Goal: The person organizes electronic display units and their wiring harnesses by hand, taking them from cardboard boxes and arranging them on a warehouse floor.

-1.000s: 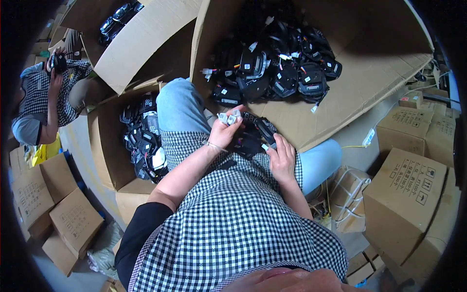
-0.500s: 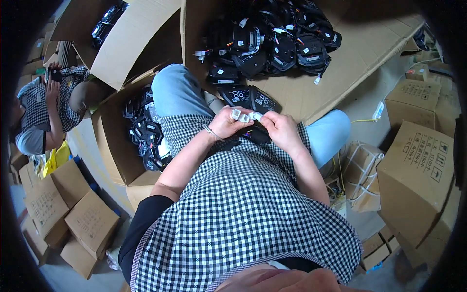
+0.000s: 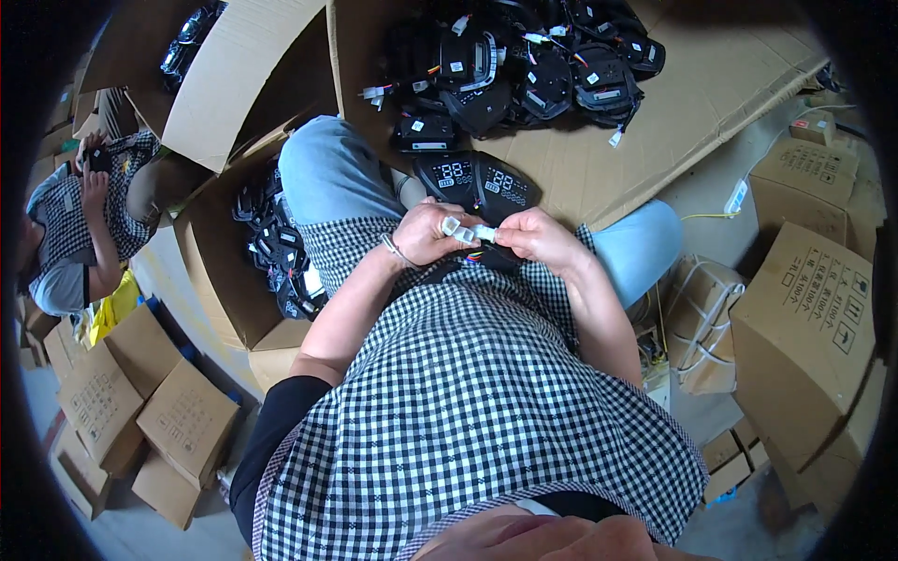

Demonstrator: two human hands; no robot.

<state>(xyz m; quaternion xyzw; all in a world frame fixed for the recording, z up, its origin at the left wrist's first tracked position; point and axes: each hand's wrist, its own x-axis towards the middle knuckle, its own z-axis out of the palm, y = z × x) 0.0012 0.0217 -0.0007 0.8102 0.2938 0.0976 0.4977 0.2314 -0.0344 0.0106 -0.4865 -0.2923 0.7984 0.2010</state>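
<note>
My left hand [image 3: 421,233] is closed round white plastic connectors [image 3: 457,230] over my lap. My right hand [image 3: 539,239] pinches a small white connector [image 3: 485,234] right beside them; whether the pieces are joined I cannot tell. Coloured wires [image 3: 475,256] show just under the fingers, above a dark part on my lap that is mostly hidden. Just beyond my hands lie black instrument display panels [image 3: 453,174] with pale digit segments on their glossy faces.
Several black display units with wire leads [image 3: 543,89] are heaped on a cardboard sheet [image 3: 692,112] ahead. An open box [image 3: 213,271] of similar units stands by my left knee. Closed cartons [image 3: 795,327] stack at right, more cartons [image 3: 187,425] at left. Another person [image 3: 89,206] sits far left.
The view has shifted slightly. Both hands stay together at the connectors, whose angle has turned a little. The coloured wires beneath show more plainly.
</note>
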